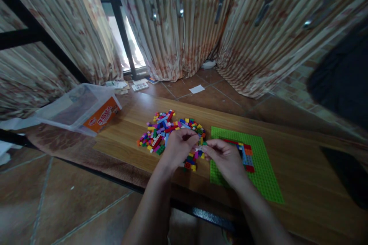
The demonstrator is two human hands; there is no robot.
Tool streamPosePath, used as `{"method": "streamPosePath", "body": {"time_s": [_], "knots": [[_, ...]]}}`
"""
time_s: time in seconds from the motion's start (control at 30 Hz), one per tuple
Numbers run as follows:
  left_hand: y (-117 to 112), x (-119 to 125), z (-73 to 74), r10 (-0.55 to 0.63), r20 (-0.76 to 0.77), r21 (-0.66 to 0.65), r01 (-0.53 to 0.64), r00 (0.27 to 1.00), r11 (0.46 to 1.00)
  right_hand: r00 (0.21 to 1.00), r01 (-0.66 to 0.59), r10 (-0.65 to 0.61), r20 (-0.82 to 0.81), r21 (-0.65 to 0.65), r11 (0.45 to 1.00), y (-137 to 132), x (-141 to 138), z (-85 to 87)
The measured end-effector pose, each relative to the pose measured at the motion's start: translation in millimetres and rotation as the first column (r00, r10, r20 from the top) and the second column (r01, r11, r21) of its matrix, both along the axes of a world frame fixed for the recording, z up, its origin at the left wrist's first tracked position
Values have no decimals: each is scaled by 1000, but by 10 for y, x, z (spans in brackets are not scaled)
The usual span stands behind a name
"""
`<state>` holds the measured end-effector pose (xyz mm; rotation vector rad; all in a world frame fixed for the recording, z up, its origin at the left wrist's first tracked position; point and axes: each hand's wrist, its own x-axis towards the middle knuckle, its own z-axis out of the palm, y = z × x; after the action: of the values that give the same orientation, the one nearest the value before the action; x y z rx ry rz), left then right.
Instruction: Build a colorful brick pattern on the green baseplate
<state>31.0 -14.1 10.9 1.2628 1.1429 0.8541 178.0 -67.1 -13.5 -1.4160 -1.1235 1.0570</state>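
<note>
My left hand (179, 145) and my right hand (225, 159) meet over the wooden table (296, 168), fingers pinched together on a small white piece (199, 148) held between them. Just behind my left hand lies a pile of small coloured building bricks (165, 128). Under my right hand is a green baseplate (264, 172) with a short strip of red, blue and yellow bricks (246, 155) pressed onto it.
A clear plastic tub with an orange label (83, 111) lies tipped on its side at the table's left end. Papers (139, 85) lie on the tiled floor by the curtains. A dark object (349, 174) sits at the right edge.
</note>
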Motion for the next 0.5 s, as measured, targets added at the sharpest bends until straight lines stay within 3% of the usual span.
{"method": "streamPosePath", "body": {"time_s": [0.1, 0.17, 0.37, 0.5], "knots": [[11, -16, -56, 103, -363, 277, 2, 926, 961, 936, 28, -41, 349, 43, 999, 0, 20, -79], [1, -17, -73, 132, -490, 346, 53, 862, 937, 878, 27, -51, 477, 57, 998, 1, 26, -117], [-16, -10, -80, 182, -637, 359, 79, 749, 930, 804, 4, -61, 592, 97, 995, 16, 22, -208], [-13, -4, -88, 179, -593, 343, 45, 785, 938, 793, 7, -83, 604, 128, 992, 18, 35, -263]]}}
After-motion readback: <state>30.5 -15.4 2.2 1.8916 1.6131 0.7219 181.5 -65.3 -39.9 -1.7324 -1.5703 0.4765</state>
